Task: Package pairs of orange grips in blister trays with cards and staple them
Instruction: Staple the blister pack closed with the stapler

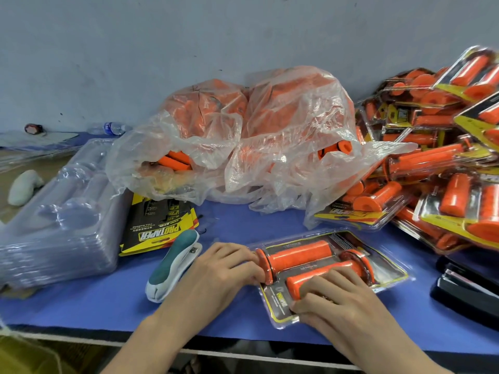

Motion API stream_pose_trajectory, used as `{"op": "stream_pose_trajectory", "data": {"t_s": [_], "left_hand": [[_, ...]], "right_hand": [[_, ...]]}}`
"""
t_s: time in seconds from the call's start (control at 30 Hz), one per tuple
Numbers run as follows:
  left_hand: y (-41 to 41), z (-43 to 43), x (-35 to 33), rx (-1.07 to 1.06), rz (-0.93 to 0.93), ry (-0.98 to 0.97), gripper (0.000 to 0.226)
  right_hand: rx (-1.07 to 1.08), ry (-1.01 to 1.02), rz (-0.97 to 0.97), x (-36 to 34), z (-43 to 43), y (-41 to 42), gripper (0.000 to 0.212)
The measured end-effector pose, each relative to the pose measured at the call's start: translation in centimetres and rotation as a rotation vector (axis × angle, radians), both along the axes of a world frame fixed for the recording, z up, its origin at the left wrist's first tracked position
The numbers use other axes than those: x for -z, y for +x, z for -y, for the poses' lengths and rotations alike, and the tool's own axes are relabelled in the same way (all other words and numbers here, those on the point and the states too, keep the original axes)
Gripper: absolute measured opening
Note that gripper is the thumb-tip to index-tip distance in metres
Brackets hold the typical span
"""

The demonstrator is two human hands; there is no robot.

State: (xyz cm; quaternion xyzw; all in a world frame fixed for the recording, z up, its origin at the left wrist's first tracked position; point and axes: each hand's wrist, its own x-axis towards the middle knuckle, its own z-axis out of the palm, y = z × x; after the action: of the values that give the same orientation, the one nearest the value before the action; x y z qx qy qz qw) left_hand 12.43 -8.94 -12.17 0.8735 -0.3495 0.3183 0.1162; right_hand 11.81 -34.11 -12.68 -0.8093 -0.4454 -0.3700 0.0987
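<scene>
Pressing grips point(297, 256) into tray point(393, 278) near table point(108, 306) front edge, right hand point(334, 298) flat, left hand point(224, 268) grasp unclear; next needs stapler point(172, 265).

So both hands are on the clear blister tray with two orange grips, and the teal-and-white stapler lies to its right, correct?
No. The head view shows the teal-and-white stapler left of the clear blister tray, not right. The left hand and right hand are on that tray.

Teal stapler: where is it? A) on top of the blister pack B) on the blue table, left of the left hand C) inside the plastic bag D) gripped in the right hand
B: the teal stapler lies ungripped on the blue table, just left of the left hand.
</scene>
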Motion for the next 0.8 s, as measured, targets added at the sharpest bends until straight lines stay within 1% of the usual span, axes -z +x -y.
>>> {"op": "stream_pose_trajectory", "data": {"t_s": [0.07,0.13,0.2,0.3,0.37,0.47,0.5,0.57,0.63,0.7,0.8], "left_hand": [[0.2,-0.1,0.2,0.013,0.0,-0.001,0.013],[0.4,-0.2,0.3,0.018,-0.023,-0.009,0.013],[0.4,-0.1,0.4,0.009,-0.035,-0.001,0.014],[0.0,0.0,0.3,-0.064,-0.002,0.054,0.015],[-0.8,0.6,0.5,-0.102,0.006,0.047,0.015],[-2.3,2.1,1.3,0.013,0.04,-0.017,0.016],[-2.4,2.5,1.4,0.035,0.075,-0.02,0.012],[-2.2,2.5,1.1,0.007,0.115,-0.004,0.003],[-1.8,2.0,0.7,-0.056,0.121,0.005,0.01],[-1.6,1.5,0.4,-0.098,0.116,-0.012,0.015],[-1.4,0.5,0.1,-0.131,0.077,-0.064,0.02]], "right_hand": [[-0.009,0.029,-0.004,0.0,0.1,-0.1,0.027],[-0.021,0.067,-0.021,-0.1,0.0,-0.2,0.04],[-0.03,0.094,-0.041,-0.2,-0.1,-0.2,0.045],[-0.014,0.129,-0.063,0.0,-0.2,-0.1,0.039],[0.015,0.168,-0.07,0.5,-0.6,-0.2,0.033],[0.058,0.226,-0.068,1.0,-1.6,0.1,0.03],[0.07,0.225,-0.059,1.1,-1.9,0.3,0.028],[0.091,0.176,-0.037,1.3,-2.3,0.6,0.021],[0.123,0.122,0.002,1.6,-2.4,0.8,0.016],[0.166,0.122,0.044,1.5,-2.0,0.9,0.014],[0.239,0.125,0.087,1.2,-0.6,1.1,0.02]]}}
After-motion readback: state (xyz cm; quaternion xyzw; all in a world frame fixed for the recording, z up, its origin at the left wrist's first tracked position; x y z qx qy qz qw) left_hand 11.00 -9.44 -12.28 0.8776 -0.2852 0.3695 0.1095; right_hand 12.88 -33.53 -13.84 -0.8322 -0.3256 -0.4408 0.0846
